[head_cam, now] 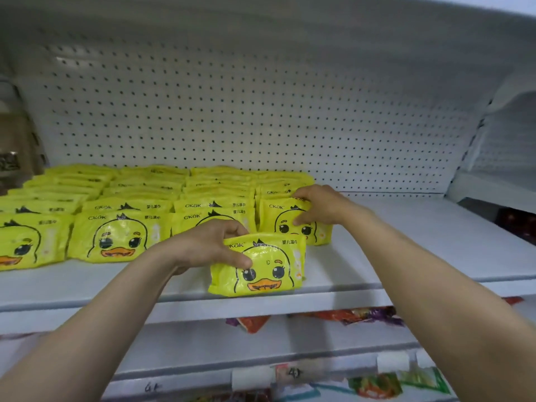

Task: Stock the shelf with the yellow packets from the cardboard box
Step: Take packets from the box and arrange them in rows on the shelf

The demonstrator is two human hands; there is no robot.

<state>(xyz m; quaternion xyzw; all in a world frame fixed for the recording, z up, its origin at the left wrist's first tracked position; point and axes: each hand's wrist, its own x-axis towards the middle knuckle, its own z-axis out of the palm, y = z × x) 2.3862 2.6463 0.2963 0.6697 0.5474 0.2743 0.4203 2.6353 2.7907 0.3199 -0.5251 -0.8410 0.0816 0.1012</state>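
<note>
White pegboard [261,111] backs a white shelf [406,242] whose left and middle are filled with rows of yellow duck packets [116,236] standing upright, faces forward; the right stretch is bare. Such facing-out rows suit a shop display, and the new stock seems to extend them rightward.

At the front edge one packet [261,268] stands alone, ahead of the rows, gripped at its top left corner by the left hand [214,245], thumb on the face and fingers curled behind. It looks held upright so it can be slid back into line. The right hand [316,207] pinches the top of the rightmost row's front packet [293,224], probably steadying or squaring that row to receive the next one.

No cardboard box is in view. Below, a lower shelf [203,343] carries red and orange snack bags [255,322] and price tags [290,372]. A brown bag [14,152] sits at far left. Nothing blocks the gap behind the lone packet; only the neighbouring rows hem it in on the left.
</note>
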